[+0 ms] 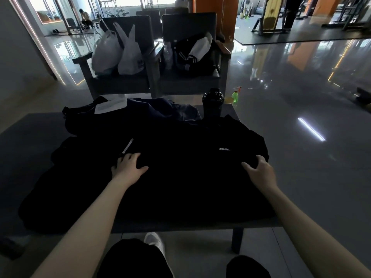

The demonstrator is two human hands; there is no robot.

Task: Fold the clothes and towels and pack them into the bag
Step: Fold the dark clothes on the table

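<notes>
A black garment [180, 177] with a small white logo lies spread across the low dark table [26, 125]. My left hand [128, 165] lies on its left part, fingers spread with the thumb out to the right. My right hand [259, 169] rests on its right edge, fingertips curled over the fabric fold. Behind it lie a navy garment [148, 107] and a bluish-grey cloth [186, 111]. A black bag [80, 117] sits at the table's far left with a white sheet [109, 106] on it.
A black shaker bottle [212, 103] stands at the table's far right. Two armchairs behind hold white plastic bags [118, 53] and a black jacket [192, 55]. A green spray bottle [235, 96] stands on the glossy floor. My knees and a white shoe [154, 241] show below the table.
</notes>
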